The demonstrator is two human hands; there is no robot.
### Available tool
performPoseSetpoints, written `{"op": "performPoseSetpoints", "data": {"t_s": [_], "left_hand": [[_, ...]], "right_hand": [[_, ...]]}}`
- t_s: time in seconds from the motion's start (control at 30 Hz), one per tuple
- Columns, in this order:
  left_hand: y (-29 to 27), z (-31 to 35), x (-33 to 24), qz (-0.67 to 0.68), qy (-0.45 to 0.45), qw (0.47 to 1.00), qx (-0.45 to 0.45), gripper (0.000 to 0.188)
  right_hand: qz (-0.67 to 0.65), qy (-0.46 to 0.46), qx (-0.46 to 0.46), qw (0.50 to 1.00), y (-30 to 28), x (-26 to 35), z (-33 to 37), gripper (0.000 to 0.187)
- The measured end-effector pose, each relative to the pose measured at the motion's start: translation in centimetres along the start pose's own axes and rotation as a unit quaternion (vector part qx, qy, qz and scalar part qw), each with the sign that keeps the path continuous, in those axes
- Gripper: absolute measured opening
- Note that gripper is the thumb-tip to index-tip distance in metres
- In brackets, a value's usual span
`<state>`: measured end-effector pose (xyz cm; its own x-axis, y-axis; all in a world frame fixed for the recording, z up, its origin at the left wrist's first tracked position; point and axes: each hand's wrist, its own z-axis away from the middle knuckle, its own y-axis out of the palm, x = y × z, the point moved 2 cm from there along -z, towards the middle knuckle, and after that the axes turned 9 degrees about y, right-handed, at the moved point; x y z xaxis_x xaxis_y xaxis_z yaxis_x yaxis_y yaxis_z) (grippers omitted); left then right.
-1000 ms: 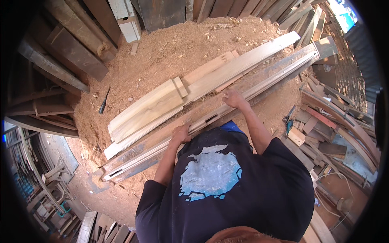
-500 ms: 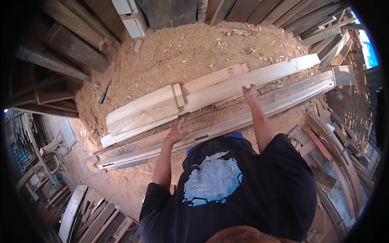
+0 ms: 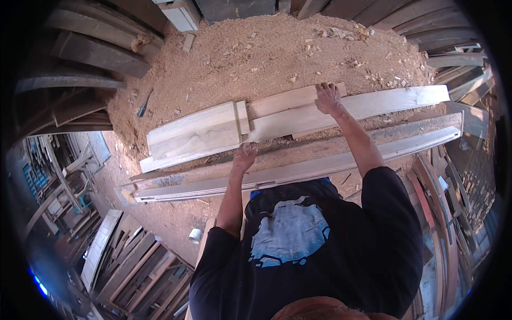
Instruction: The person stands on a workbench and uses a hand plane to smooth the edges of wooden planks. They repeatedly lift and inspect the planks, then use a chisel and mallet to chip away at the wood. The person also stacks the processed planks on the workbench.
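Note:
A long pale plank (image 3: 394, 102) lies slantwise on the sawdust. Over its left part rests a wide pale board (image 3: 192, 137) with a stepped right end. Behind the long plank is a pinkish plank (image 3: 288, 100). My right hand (image 3: 328, 100) reaches across the long plank and grips the pinkish one near its right end, fingers bent over it. My left hand (image 3: 245, 157) is close to the wide board's near right corner, its fingers loosely bent and apart, holding nothing visible; whether it touches the wood I cannot tell.
Closer to me runs a long grooved timber (image 3: 352, 162). A dark-handled tool (image 3: 144, 104) lies on the sawdust at left. Boards lean along the far side, and stacked wood offcuts (image 3: 144, 272) fill the lower left. A white cup (image 3: 196, 235) stands near my left elbow.
My right hand has gone from the near edge of the long pale plank to the pinkish plank behind it. My left hand has come closer to the wide board's corner. The view has shifted.

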<state>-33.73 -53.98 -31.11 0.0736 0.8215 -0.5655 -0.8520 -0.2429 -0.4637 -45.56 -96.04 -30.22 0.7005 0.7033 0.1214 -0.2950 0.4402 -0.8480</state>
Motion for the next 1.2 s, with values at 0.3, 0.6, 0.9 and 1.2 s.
{"op": "performPoseSetpoints", "data": {"t_s": [0.3, 0.6, 0.9, 1.2], "left_hand": [[1.0, 2.5, -0.1, -0.069, 0.048, 0.996, -0.003, 0.061], [1.2, 1.2, -0.4, -0.086, 0.097, 0.991, -0.016, 0.056], [1.3, 2.3, -1.3, -0.089, 0.107, 0.990, -0.009, 0.053], [3.7, 2.3, 1.7, 0.123, 0.118, 0.985, -0.016, 0.061]], "right_hand": [[0.086, -0.046, 0.179, 0.979, 4.4, 5.2, -7.1, 0.058], [0.038, -0.037, 0.236, 0.970, 2.8, 4.9, -8.3, 0.067], [0.009, -0.088, 0.224, 0.971, 10.5, 2.6, -7.5, 0.055], [0.058, -0.111, 0.254, 0.959, -14.1, 6.8, -1.8, 0.060]]}}
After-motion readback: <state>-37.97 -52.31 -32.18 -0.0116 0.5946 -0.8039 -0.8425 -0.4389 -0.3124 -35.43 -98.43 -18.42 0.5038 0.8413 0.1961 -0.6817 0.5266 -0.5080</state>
